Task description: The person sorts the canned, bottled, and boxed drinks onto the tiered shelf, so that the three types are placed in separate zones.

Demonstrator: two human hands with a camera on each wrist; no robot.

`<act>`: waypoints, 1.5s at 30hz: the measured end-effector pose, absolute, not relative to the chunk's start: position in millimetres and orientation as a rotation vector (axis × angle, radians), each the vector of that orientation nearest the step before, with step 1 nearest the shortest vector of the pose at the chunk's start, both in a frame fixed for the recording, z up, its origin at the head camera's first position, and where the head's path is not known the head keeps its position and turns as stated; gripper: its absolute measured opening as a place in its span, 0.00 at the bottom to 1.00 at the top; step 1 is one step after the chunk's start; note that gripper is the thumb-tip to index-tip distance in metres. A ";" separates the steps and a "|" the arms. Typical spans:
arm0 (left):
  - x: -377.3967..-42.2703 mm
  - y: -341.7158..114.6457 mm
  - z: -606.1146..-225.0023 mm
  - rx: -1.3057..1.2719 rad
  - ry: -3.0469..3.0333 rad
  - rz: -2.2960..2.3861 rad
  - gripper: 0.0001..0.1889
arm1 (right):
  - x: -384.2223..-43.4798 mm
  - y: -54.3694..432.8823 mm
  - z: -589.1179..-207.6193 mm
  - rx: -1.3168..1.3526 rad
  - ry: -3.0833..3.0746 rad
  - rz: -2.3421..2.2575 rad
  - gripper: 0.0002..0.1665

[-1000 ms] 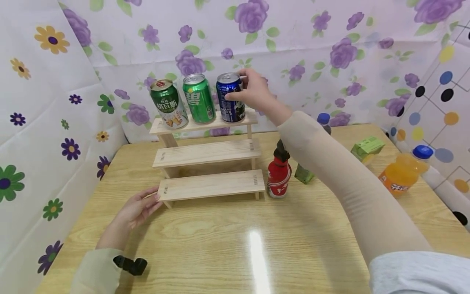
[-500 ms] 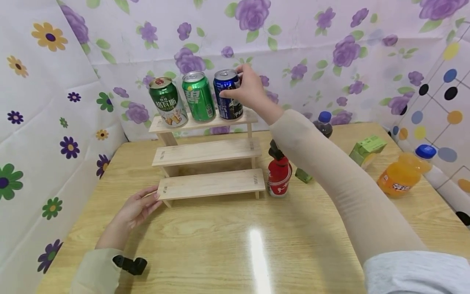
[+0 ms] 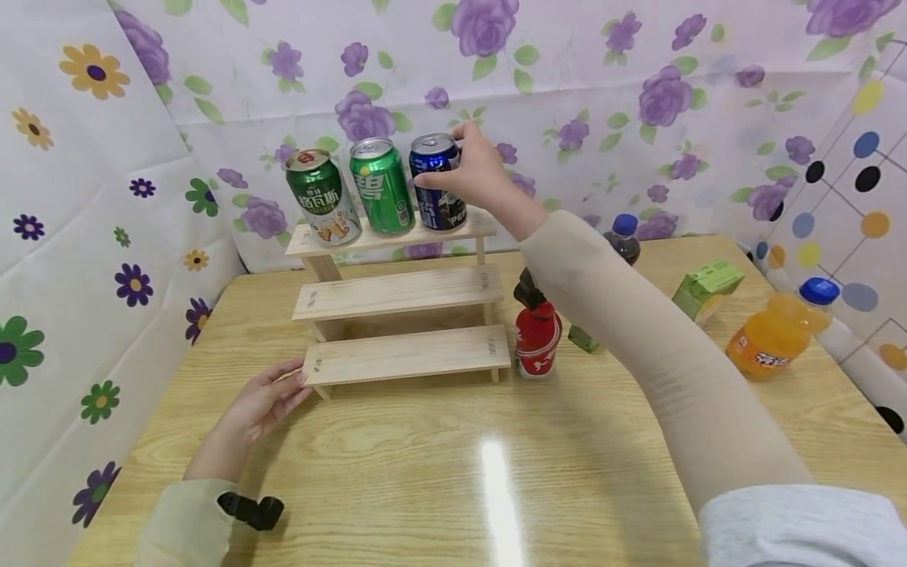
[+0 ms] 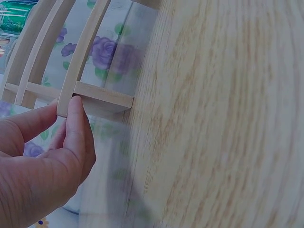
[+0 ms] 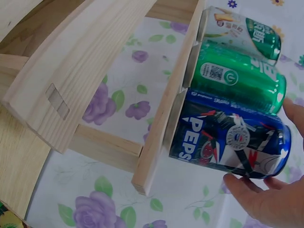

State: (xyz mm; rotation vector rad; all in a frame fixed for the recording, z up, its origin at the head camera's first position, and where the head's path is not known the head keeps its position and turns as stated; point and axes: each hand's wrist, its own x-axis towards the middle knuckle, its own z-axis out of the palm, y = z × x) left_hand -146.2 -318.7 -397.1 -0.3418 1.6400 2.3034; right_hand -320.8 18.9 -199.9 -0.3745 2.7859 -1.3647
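A three-tier wooden display rack point(image 3: 397, 354) stands on the table. Along its top tier are a dark green and white drink can point(image 3: 323, 197), a bright green can point(image 3: 383, 189) and a blue Pepsi can point(image 3: 439, 193), all upright. My right hand point(image 3: 489, 177) holds the Pepsi can near its top, thumb across the front and fingers behind. In the right wrist view, the Pepsi can point(image 5: 228, 135) stands on the board close beside the green one. Down at the left end of the lowest tier, my left hand point(image 3: 264, 400) pinches the board between thumb and fingers point(image 4: 73, 123).
A red bottle point(image 3: 537, 342) with a dark top stands right of the rack. Under and behind my right arm are a green carton point(image 3: 583, 339) and a dark, blue-capped bottle point(image 3: 625, 239). Farther right are another green carton point(image 3: 708, 287) and an orange drink bottle point(image 3: 772, 335).
The Pepsi can has shifted slightly left toward the green can and turned a little. My right thumb has slid left across its front. The left hand keeps its place.
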 end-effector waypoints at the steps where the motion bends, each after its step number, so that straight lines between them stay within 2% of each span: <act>1: -146.0 -318.1 -397.1 -0.341 1.644 2.299 0.12 | -319.3 19.9 -199.2 -0.374 2.775 -1.368 0.51; 7: -144.6 -318.2 -396.2 -0.349 1.628 2.305 0.10 | -309.8 31.2 -193.6 -0.361 2.742 -1.378 0.54; 19: -145.6 -318.9 -395.8 -0.339 1.600 2.335 0.13 | -292.1 69.2 -193.4 -0.417 2.745 -1.435 0.51; 33: -144.9 -317.0 -396.5 -0.337 1.579 2.357 0.12 | -272.1 115.0 -222.4 -0.558 2.733 -1.484 0.43; 45: -144.3 -318.3 -398.0 -0.339 1.583 2.354 0.12 | -253.3 145.6 -248.3 -0.581 2.728 -1.442 0.42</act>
